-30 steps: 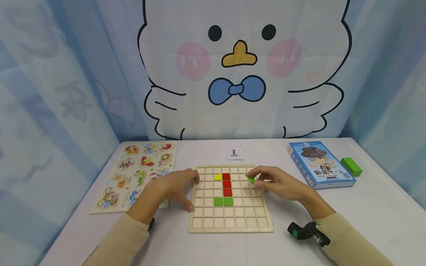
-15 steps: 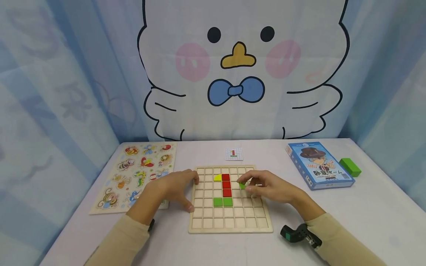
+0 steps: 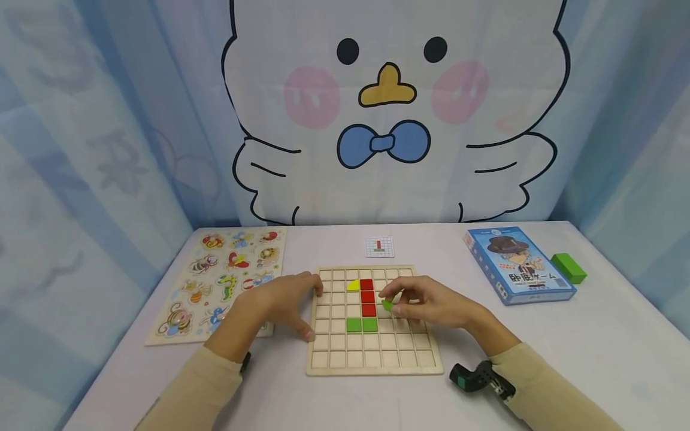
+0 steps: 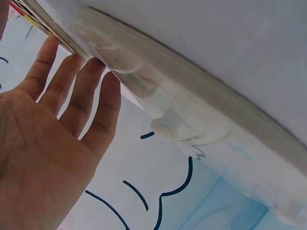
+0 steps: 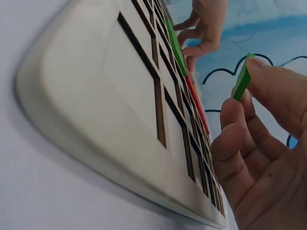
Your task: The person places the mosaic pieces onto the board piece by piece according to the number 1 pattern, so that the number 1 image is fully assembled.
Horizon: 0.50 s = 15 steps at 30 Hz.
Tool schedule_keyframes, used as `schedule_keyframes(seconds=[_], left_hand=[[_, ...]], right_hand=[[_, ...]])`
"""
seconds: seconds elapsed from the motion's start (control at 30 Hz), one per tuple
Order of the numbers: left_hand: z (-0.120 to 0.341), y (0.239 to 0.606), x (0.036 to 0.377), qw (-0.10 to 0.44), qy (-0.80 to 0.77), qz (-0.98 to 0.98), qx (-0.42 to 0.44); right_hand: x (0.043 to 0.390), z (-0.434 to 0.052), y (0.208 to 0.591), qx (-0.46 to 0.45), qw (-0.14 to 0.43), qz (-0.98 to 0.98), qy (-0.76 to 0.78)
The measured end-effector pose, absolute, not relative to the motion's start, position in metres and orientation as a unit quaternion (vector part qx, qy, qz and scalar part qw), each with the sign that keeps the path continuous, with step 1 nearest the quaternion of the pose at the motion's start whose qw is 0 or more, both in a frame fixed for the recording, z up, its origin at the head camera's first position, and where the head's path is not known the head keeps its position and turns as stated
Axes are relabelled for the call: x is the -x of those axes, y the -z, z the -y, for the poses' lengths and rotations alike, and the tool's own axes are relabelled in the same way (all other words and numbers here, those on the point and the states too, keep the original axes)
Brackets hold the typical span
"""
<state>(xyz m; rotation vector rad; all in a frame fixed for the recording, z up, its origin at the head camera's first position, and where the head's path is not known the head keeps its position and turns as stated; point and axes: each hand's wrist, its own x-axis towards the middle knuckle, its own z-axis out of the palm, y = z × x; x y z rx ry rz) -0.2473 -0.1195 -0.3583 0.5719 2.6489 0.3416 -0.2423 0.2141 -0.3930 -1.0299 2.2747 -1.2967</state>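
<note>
A wooden grid board lies on the table in front of me. My left hand rests along its left edge, thumb and fingers spread; the left wrist view shows those fingers extended, their tips at the edge. Over the board's right half, my right hand pinches a small green tile between thumb and fingers, just right of the red column. Three red tiles form that column on the grid. A yellow tile sits left of the top one. Below are two green tiles side by side.
Behind the board lies a small card printed with a grid and coloured squares. A wooden animal-picture board is at the left. At the right stand a blue game box and a green block. A cartoon curtain hangs behind.
My right hand has moved left over the board, carrying the green tile from near the right side toward the red column. My left hand has stayed at the board's left edge.
</note>
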Motion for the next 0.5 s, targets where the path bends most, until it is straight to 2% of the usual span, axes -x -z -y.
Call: schedule_keyframes(seconds=[0.5], left_hand=[[0.1208,0.3594,0.2472,0.202,-0.13,-0.946,-0.216]], right_hand=[[0.2416,-0.2092,0.3963,0.366,0.179,-0.795,0.449]])
